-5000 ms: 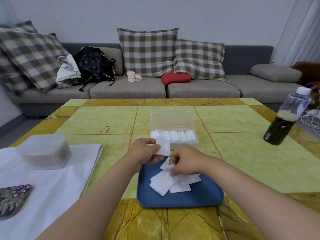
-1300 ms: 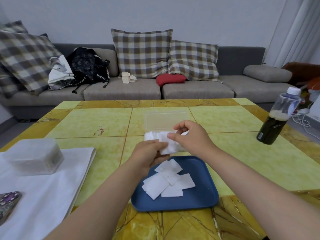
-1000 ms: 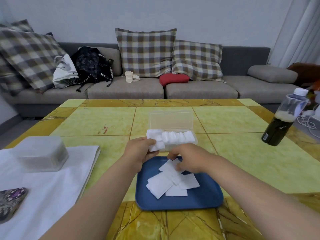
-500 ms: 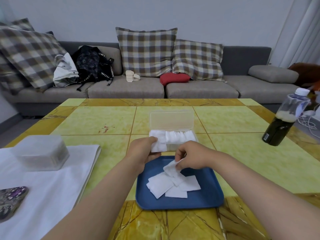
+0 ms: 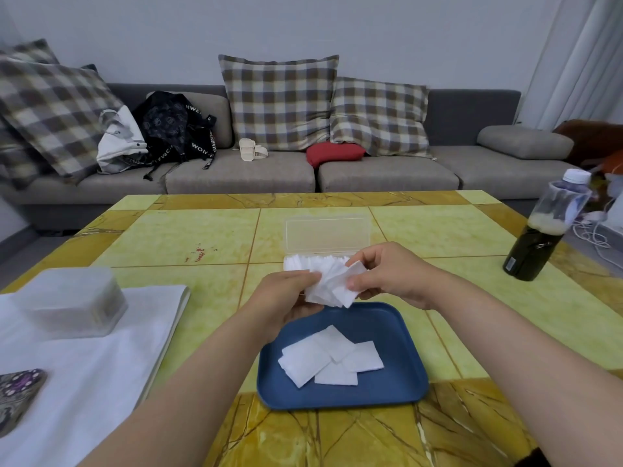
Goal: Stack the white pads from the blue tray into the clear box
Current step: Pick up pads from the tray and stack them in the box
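Black bag (image 5: 165, 124) straps: white lettering, fragments "WOIW", "NWE"; rest illegible.

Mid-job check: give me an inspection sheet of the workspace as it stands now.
Surface: yellow tiled table, small red marks.
Job's things: blue tray holds a few loose white pads; clear box, lid open, row of pads inside.
Clutter: dark bottle; frosted container on white cloth.
Grippers: left hand and right hand both pinch held pads.
Cables: white cables beyond the table's right side.
Surroundings: grey sofa, plaid cushions, bags.

Forearms extended, left hand (image 5: 282, 295) and right hand (image 5: 388, 274) meet, both pinching white pads (image 5: 332, 287).
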Motion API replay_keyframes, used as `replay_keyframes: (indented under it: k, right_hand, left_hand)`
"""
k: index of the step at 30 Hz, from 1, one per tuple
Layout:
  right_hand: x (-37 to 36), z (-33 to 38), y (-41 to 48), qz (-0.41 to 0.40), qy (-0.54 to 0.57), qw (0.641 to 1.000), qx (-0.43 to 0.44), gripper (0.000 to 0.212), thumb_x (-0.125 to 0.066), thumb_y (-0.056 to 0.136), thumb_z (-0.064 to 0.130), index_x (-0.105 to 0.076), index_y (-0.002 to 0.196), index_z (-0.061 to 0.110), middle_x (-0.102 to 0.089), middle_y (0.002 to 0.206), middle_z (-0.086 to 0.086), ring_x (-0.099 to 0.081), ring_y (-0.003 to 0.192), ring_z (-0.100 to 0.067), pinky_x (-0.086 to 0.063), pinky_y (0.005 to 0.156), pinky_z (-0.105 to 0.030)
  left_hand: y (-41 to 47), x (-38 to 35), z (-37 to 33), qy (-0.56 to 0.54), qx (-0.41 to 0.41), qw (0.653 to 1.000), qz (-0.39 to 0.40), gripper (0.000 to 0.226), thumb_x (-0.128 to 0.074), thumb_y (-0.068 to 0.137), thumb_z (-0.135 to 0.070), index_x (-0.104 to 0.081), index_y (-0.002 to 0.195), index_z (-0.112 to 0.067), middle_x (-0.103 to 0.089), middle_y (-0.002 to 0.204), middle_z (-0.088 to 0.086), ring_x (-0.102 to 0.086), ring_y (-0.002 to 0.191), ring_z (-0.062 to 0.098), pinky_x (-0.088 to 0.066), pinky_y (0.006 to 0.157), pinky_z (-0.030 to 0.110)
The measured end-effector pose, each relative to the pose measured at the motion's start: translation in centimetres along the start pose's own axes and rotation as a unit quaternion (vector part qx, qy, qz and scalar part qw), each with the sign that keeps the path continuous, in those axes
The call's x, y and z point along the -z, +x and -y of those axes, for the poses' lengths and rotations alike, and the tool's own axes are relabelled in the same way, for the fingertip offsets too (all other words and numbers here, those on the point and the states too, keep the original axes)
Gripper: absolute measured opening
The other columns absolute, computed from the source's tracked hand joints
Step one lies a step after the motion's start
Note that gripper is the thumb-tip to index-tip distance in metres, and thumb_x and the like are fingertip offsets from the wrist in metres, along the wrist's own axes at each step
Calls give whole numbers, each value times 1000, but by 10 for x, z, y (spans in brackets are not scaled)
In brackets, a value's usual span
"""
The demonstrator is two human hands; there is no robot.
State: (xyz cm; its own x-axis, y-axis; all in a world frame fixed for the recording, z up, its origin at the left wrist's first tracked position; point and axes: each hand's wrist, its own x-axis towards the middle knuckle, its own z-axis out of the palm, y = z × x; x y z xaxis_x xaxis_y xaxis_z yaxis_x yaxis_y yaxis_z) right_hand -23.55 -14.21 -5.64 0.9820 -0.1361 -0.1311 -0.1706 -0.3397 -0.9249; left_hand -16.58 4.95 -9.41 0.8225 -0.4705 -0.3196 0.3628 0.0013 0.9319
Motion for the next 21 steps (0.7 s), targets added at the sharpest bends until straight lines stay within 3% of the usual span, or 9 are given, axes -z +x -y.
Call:
replay_keyframes:
  k: [3,5,8,16,18,21]
  right_hand:
    - [2,-1,1,-16,-39,999,-6,15,-76,81,-5,-74,96,-1,-75,86,-11,-67,68,-17,-57,64,-26]
    - [3,-1,2,-34,-33,999,-7,15,-76,81,-3,-74,96,0,-75,84,-11,-66,63,-16,-56,61,-25]
    - [1,-3,3,-58,-4,998,-9,12,-74,87,4,-76,99,5,-77,89,-12,-70,65,-16,-57,62,-27]
    - [2,-1,5,-152,40,987,19,14,-66,96,12,-76,106,11,-76,93,-4,-68,66,-12,-58,64,-27]
    - [7,3,2,-140,4,989,47,12,-64,97,12,-75,101,11,-74,90,-5,-66,62,-12,-55,62,-28]
    - [5,8,-4,-52,-36,996,69,12,-64,97,9,-76,98,9,-72,80,-7,-61,58,-14,-51,58,-28]
  left_hand:
    - [-4,-3,-3,-13,2,998,69,30,-61,98,-30,-69,116,-7,-77,108,13,-75,97,25,-61,78,32]
    - [-5,-4,-3,11,-13,997,80,27,-65,96,-24,-71,114,-5,-76,110,13,-75,98,23,-60,79,29]
    - [-3,-5,0,14,-23,999,45,19,-67,94,-10,-72,110,0,-77,107,13,-76,91,20,-60,73,24]
    - [3,-2,5,-38,-7,998,-53,11,-69,92,-7,-71,101,-1,-75,104,14,-76,85,23,-62,66,25]
    - [4,0,6,-25,-15,998,-63,9,-70,91,-7,-71,98,-2,-75,104,14,-76,87,23,-62,67,26]
    - [3,0,5,2,-24,999,-42,17,-72,90,-9,-72,105,-1,-76,105,13,-76,91,24,-62,70,27]
